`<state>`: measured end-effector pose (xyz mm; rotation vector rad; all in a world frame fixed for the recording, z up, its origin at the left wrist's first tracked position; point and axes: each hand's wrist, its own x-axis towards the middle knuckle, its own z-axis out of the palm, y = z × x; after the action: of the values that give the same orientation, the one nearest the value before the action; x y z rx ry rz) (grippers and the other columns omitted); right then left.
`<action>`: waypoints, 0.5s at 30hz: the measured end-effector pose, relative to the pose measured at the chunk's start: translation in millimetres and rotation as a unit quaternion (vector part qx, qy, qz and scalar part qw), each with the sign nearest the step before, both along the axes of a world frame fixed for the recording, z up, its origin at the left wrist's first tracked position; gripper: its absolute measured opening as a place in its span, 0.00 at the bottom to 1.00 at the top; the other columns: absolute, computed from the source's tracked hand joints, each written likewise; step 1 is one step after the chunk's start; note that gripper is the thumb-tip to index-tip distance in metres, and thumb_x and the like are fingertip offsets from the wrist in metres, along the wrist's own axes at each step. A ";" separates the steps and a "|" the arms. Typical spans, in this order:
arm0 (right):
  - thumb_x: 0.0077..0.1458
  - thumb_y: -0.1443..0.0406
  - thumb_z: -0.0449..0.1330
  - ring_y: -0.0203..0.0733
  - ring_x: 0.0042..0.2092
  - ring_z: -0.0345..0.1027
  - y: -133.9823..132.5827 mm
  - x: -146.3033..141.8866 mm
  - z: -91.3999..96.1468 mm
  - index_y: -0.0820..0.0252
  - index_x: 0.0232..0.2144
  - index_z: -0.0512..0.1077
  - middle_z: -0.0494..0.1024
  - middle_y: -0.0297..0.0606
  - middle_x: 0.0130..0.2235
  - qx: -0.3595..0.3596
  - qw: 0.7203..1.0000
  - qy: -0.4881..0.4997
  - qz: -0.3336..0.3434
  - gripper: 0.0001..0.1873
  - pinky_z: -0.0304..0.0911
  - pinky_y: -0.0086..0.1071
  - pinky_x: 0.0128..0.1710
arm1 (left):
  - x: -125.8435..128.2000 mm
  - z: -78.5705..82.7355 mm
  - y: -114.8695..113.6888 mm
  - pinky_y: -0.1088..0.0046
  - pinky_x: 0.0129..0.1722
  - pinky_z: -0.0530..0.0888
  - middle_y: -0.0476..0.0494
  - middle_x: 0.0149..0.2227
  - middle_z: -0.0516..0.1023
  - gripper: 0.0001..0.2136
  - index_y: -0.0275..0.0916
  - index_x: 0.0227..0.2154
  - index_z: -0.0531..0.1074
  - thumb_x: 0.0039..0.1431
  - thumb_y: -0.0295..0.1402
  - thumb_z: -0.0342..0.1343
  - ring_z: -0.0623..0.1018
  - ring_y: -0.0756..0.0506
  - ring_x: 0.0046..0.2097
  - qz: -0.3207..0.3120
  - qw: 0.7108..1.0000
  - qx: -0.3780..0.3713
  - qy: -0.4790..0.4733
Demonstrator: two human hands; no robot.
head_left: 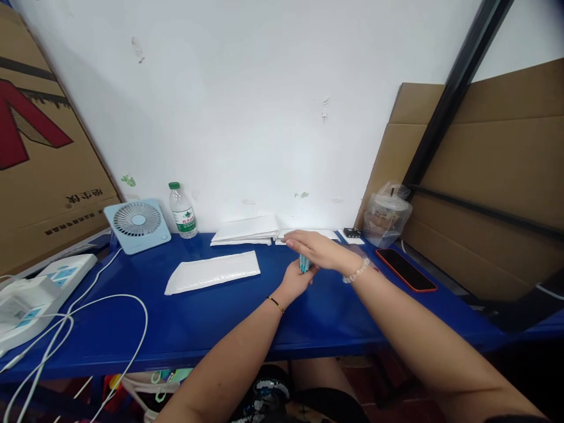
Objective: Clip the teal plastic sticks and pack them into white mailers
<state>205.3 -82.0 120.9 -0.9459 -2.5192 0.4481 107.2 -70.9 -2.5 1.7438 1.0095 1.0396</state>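
Observation:
My left hand (pixel 296 282) is closed round a small light-blue thing (pixel 304 262), held upright above the blue table. Most of it is covered by my hands, so I cannot make out its kind. Over its top lies my right hand (pixel 318 249), palm down with the fingers stretched out flat. A white padded envelope (pixel 214 273) lies to the left of both hands. Behind them, against the wall, is a stack of white envelopes (pixel 244 229), with another flat white piece beside it, partly hidden by my right hand.
On the left stand a light-blue fan (pixel 140 226), a water bottle (pixel 183 214) and a power strip (pixel 48 299) with loose white cables. A red-edged phone (pixel 405 270), a bagged drink cup (pixel 385 217) and a small black object (pixel 352 232) are at the right. Cardboard (pixel 515 176) flanks the table (pixel 198 329).

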 end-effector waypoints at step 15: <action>0.49 0.45 0.56 0.49 0.42 0.71 14.4 18.4 -97.6 0.58 0.26 0.65 0.75 0.40 0.31 -0.388 0.837 0.386 -0.006 0.23 0.65 0.40 0.38 | -40.0 41.2 -13.2 0.69 0.36 0.71 0.47 0.30 0.72 0.18 0.37 0.33 0.69 0.42 0.42 0.63 0.73 0.48 0.34 -0.261 0.954 -0.141 0.046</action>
<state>223.6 -67.7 23.3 -0.7803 -1.5568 1.5617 67.2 -84.1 38.7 1.6962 0.6547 0.4570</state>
